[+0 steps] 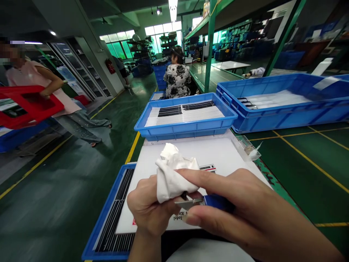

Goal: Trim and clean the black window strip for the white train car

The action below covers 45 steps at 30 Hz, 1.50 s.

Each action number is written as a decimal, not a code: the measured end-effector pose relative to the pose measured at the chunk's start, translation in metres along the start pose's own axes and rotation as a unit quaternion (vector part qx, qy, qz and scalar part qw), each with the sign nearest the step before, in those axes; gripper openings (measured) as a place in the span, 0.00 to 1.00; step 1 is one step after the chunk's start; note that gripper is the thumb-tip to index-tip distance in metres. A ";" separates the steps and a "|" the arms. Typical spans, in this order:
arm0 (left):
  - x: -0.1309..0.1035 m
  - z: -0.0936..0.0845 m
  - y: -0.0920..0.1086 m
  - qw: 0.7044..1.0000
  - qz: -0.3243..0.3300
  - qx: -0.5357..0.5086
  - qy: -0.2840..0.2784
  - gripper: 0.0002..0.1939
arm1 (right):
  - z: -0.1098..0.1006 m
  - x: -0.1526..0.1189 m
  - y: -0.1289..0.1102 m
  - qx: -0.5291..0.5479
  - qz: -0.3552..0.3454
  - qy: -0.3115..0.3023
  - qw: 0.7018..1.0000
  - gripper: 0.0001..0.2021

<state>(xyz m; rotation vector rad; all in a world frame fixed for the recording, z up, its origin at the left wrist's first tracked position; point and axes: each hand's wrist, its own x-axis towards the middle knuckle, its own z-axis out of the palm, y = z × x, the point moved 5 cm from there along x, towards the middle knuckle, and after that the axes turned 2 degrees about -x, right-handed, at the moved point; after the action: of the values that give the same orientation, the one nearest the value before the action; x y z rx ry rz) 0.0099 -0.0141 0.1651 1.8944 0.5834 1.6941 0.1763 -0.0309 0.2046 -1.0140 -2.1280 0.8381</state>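
Note:
My left hand (pixel 148 203) is closed on a crumpled white cloth (pixel 174 178), bunched up above the white board (pixel 226 153). In my right hand (pixel 234 203) is a blue-handled utility knife (pixel 216 202), its metal blade pointing left, just below the cloth. My right index finger presses along the cloth's edge. Something small and dark shows between the blade and the cloth; I cannot tell what it is. Behind my fingers lies a flat grey strip with a red line (pixel 209 167), partly hidden. Printed letters on the board show below the knife.
A blue tray (pixel 185 129) of white and black strips stands behind the board. Another tray (pixel 91 233) of black strips lies lower left. Blue bins (pixel 275 118) and a small clear box (pixel 248 149) are at right. One person carries a red crate (pixel 53 105); another sits ahead.

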 end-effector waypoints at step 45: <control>-0.005 -0.008 0.005 0.999 0.031 0.011 0.001 0.07 | 0.015 0.004 0.004 0.015 -0.006 -0.022 1.000 0.13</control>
<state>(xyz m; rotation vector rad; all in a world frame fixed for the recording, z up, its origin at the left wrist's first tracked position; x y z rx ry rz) 0.0015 -0.0206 0.1653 1.9445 0.5510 1.7351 0.1644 -0.0298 0.1932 -0.9757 -2.1502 0.8913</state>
